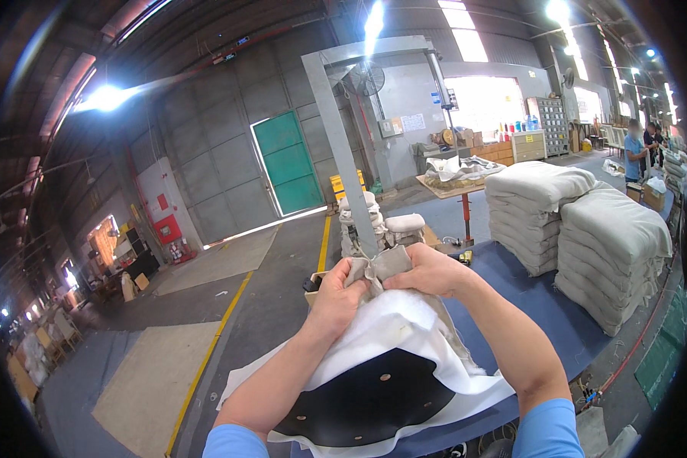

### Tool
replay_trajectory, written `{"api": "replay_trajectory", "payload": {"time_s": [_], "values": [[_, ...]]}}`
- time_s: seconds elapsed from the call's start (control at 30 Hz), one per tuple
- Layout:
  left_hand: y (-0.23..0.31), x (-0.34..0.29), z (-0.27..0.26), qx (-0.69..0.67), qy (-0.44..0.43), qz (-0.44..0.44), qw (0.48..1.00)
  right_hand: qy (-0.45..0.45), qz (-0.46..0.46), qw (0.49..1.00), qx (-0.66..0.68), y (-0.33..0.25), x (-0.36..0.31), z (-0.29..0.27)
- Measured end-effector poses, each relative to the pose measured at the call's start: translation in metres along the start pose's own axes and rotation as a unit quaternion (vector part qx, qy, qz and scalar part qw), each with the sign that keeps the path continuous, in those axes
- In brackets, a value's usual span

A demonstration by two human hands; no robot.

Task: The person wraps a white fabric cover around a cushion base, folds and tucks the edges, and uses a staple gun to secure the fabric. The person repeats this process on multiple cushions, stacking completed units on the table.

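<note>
A black board (366, 401) with several small round holes lies in front of me, with white wadding (393, 314) and a white cloth sheet around its edges. At its far end, beige fabric (391, 262) is bunched up between my hands. My left hand (339, 296) pinches the left part of this fabric, thumb pressed toward the fingers. Close by on the right, my right hand (433, 270) grips the other part, its thumb lying over the cloth. More beige fabric runs down the right side of the wadding. Some fingertips are hidden behind the cloth.
On the blue-covered table (504, 305), stacks of beige cushions (538, 210) stand at the right. A grey metal frame (343, 153) rises just beyond my hands. Farther back are a cloth-laden table (458, 182) and a green door (288, 164). People (635, 153) stand far right.
</note>
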State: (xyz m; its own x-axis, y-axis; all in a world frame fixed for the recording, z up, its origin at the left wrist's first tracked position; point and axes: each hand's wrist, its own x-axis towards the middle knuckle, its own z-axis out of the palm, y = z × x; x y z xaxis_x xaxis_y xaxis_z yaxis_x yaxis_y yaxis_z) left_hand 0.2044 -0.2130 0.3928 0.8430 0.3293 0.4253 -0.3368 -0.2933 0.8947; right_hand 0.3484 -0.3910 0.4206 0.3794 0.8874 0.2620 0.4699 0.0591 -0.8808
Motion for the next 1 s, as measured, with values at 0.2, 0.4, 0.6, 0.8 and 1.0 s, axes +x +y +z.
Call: {"api": "replay_trajectory", "payload": {"time_s": [0.2, 0.4, 0.6, 0.8, 1.0], "values": [[-0.005, 0.005, -0.001, -0.065, -0.004, -0.011, 0.998, 0.039, 0.005, 0.999, 0.035, 0.021, 0.007, 0.003], [-0.006, 0.004, 0.001, -0.110, 0.002, -0.017, 0.994, -0.009, 0.053, 0.978, 0.202, 0.017, 0.004, 0.007], [-0.009, 0.006, 0.003, -0.084, 0.018, -0.024, 0.996, -0.024, 0.017, 0.987, 0.156, 0.013, 0.009, 0.012], [-0.010, 0.006, 0.005, -0.005, 0.029, 0.026, 0.999, 0.081, -0.057, 0.995, 0.001, 0.026, 0.015, 0.012], [-0.002, 0.002, 0.001, 0.015, -0.016, -0.020, 1.000, 0.189, -0.130, 0.973, -0.004, 0.034, 0.012, 0.028]]}}
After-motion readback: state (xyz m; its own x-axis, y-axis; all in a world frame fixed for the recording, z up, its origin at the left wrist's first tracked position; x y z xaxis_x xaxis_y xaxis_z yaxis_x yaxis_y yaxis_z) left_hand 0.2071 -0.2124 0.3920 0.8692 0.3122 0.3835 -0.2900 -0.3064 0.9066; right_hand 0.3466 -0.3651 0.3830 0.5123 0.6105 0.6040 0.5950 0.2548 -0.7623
